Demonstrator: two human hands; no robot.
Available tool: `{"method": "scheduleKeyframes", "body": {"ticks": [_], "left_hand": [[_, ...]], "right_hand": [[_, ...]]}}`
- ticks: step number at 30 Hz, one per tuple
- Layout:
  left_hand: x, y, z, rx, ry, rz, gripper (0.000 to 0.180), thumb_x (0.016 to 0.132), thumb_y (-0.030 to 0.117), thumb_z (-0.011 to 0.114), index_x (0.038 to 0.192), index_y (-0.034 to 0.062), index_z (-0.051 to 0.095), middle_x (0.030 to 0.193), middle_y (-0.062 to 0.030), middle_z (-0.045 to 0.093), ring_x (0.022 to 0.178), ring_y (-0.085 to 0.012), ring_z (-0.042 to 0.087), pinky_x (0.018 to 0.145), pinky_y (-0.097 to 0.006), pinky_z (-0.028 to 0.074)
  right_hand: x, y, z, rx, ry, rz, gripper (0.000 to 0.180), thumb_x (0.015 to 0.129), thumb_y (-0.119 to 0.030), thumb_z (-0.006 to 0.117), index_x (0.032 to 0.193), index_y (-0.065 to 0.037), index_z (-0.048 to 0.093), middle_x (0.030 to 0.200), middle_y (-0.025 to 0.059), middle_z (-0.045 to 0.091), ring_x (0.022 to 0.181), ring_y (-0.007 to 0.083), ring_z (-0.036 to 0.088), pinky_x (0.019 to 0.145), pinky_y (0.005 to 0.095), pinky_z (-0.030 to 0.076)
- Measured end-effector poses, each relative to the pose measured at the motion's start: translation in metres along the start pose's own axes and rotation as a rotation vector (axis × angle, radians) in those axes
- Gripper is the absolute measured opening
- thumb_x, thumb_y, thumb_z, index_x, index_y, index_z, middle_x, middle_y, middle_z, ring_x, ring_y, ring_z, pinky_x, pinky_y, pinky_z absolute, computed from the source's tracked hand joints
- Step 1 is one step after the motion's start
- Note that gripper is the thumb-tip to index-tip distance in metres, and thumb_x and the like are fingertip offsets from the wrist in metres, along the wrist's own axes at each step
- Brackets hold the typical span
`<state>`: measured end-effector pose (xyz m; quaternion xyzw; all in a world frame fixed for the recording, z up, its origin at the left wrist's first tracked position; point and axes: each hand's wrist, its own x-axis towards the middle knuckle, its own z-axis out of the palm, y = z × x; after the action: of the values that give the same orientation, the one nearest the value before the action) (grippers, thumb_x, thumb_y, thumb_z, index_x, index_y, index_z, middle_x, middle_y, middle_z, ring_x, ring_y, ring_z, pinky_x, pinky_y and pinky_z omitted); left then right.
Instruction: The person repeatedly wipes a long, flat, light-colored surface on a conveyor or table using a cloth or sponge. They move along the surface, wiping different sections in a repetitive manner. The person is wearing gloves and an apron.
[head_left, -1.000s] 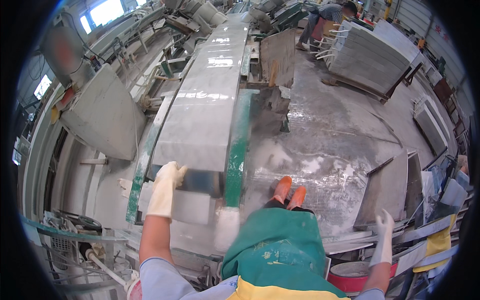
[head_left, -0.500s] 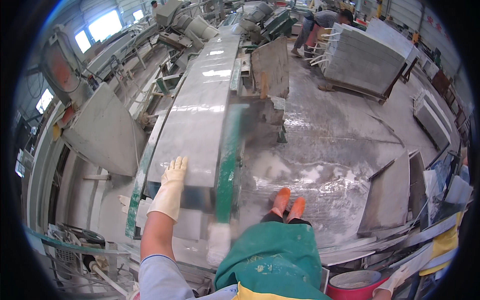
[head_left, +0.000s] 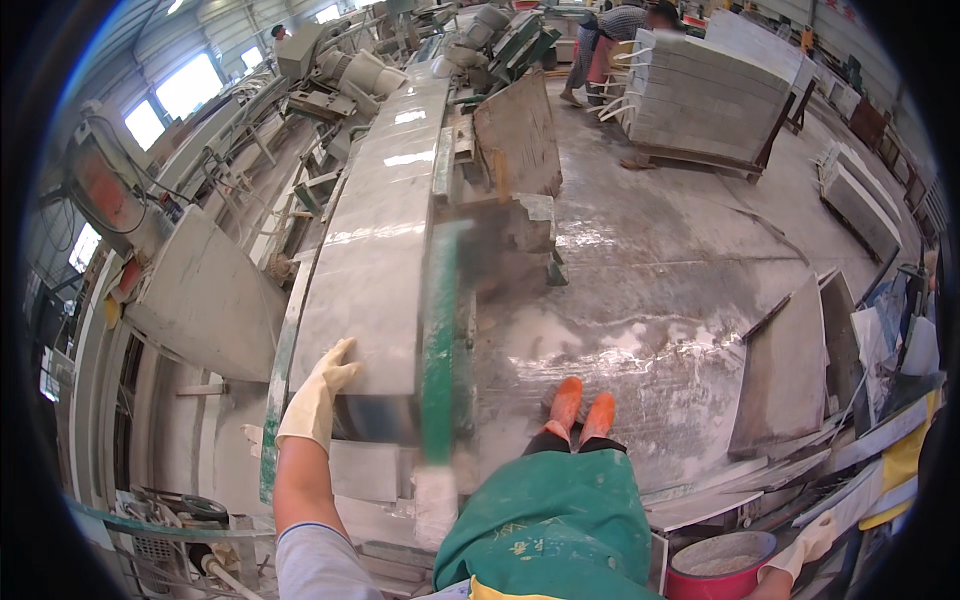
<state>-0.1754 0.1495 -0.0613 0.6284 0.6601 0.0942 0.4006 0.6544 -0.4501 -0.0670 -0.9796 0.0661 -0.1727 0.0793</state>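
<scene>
Left hand (head_left: pixel 322 390), flat along conveyor (head_left: pixel 368 280) half second ago, now turned at its near left corner, fingers (head_left: pixel 341 351) angled rightward. Right hand (head_left: pixel 811 543), raised one second ago, now lower, well right of conveyor.

The green apron (head_left: pixel 545 520) shows whitish smears, pale yellow printed marks and a yellow chest end. Left of it are a pale blue short sleeve (head_left: pixel 318 562) with darker trim and a cream left glove (head_left: pixel 322 395), cuff flared; right, a cream right glove (head_left: pixel 808 547); beyond, dark trousers (head_left: pixel 548 442) and orange boots (head_left: pixel 567 403).
</scene>
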Motion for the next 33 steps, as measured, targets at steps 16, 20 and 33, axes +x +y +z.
{"method": "scheduleKeyframes", "body": {"ticks": [16, 20, 33], "left_hand": [[-0.021, 0.048, 0.068, 0.571, 0.535, -0.137, 0.071, 0.094, 0.057, 0.041, 0.152, 0.0181, 0.027, 0.158, -0.0132, 0.022, 0.147, -0.0339, 0.012, 0.116, -0.054, 0.000], [-0.017, 0.048, 0.071, 0.565, 0.580, -0.134, 0.069, 0.095, 0.057, 0.040, 0.151, 0.0181, 0.030, 0.157, -0.0132, 0.025, 0.146, -0.0332, 0.015, 0.117, -0.053, 0.001], [-0.008, 0.046, 0.079, 0.458, 0.801, -0.057, 0.055, 0.095, 0.047, 0.043, 0.140, 0.0156, 0.050, 0.149, -0.0109, 0.041, 0.142, -0.0280, 0.028, 0.118, -0.049, 0.005]], "right_hand": [[0.012, 0.041, 0.037, -0.067, 0.121, -0.256, 0.043, 0.099, -0.038, 0.047, 0.122, -0.006, 0.063, 0.125, 0.0143, 0.062, 0.117, 0.0295, 0.057, 0.099, 0.0356, 0.045], [0.009, 0.040, 0.031, -0.093, 0.112, -0.267, 0.043, 0.099, -0.037, 0.047, 0.122, -0.004, 0.062, 0.124, 0.0153, 0.062, 0.116, 0.0302, 0.058, 0.098, 0.0360, 0.045], [-0.009, 0.034, 0.018, -0.065, 0.131, -0.338, 0.042, 0.099, -0.034, 0.046, 0.121, -0.002, 0.062, 0.119, 0.0174, 0.064, 0.110, 0.0329, 0.059, 0.094, 0.0385, 0.046]]}}
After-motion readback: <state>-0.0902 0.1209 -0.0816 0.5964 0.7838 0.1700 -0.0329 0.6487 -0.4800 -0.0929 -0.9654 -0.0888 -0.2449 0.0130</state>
